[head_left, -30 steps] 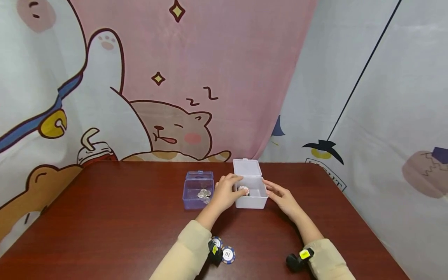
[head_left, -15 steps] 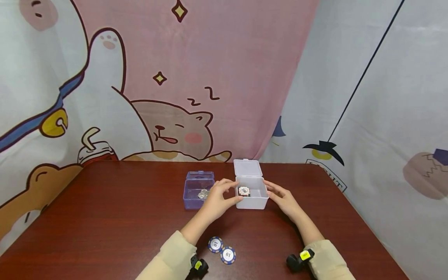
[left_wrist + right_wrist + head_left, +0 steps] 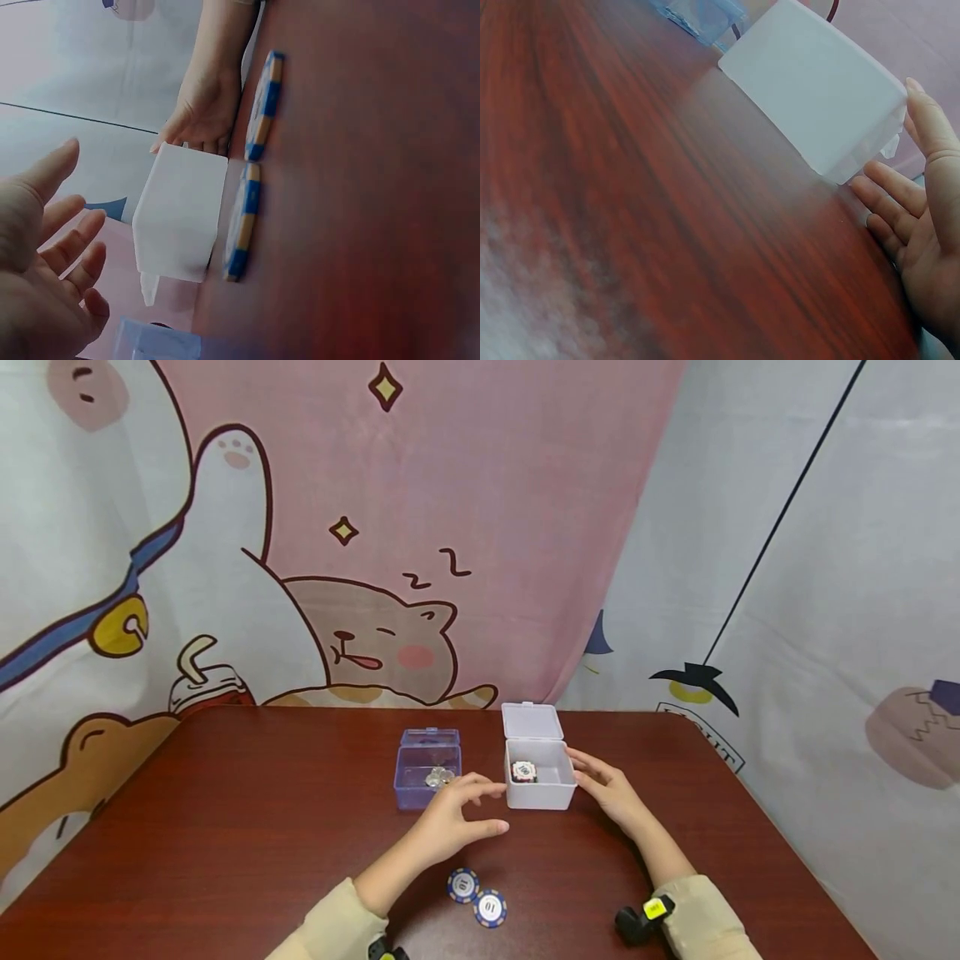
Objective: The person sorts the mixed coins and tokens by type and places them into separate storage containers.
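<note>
My left hand is in the air in front of the two boxes, thumb and fingers spread apart and holding nothing. My right hand rests against the right side of a white plastic box, its fingers fairly straight along the wall. That box's lid is up, and inside at the left lies a white-faced poker chip marked 100, on top of others. Two blue-edged poker chips, a rear one and a nearer one, both marked 10, lie flat on the table close to my left forearm.
A translucent blue box with its lid up stands left of the white one, holding several clear, shiny pieces. My left hand partly overlaps its front corner. Behind the dark red wooden table hangs a cartoon-printed curtain.
My left hand has withdrawn from inside the white box, moving left and toward me, uncovering the chips in the box and the two on the table. My right hand stays put.
</note>
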The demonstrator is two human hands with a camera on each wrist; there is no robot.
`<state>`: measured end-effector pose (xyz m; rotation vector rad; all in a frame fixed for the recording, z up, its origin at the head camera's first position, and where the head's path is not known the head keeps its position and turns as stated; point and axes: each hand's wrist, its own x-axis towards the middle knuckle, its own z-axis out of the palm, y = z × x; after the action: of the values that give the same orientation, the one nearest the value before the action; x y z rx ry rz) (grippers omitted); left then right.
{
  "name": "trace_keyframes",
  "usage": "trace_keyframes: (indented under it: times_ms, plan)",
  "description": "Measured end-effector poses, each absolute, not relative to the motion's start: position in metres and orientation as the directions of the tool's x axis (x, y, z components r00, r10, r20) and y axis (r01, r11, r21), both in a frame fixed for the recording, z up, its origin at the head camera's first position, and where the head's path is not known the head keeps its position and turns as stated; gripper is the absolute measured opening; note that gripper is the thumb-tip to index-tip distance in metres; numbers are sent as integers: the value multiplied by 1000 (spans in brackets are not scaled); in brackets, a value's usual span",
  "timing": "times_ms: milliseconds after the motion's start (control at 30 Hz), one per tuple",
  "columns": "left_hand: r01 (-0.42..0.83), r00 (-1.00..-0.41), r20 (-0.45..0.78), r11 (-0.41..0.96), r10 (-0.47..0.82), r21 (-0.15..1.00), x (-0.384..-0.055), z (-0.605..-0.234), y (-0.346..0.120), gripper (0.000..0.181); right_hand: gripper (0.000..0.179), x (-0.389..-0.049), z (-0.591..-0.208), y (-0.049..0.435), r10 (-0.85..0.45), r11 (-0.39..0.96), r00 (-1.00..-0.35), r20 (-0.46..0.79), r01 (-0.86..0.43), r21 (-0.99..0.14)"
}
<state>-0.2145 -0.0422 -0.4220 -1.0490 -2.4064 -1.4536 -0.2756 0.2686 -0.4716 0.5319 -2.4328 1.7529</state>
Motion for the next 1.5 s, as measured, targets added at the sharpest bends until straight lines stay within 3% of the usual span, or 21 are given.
trace_keyframes:
  times_ms: [433,700,900,1233,1500]
  plan:
    - [603,-706,322,296,631,741,-204,-434,-68,46,44,-275,-471,268,-217,282,-941,259,-315,-906]
    - [600,-636,217,298,740,743,-199,-442,-81,47,45,-275,-472,269,-225,274,-939,260,-317,-908]
    - [579,-624,168,307,764,756,-198,-446,-88,50,45,-276,-472,270,-229,275,-936,268,-326,-904]
    - [664,-559,143,338,817,667,-198,-450,-96,52,45,-277,-472,269,-235,258,-935,265,-323,-910]
    - [668,-593,124,400,796,627,-196,-450,-92,46,44,-268,-459,264,-240,257,-935,261,-321,-912]
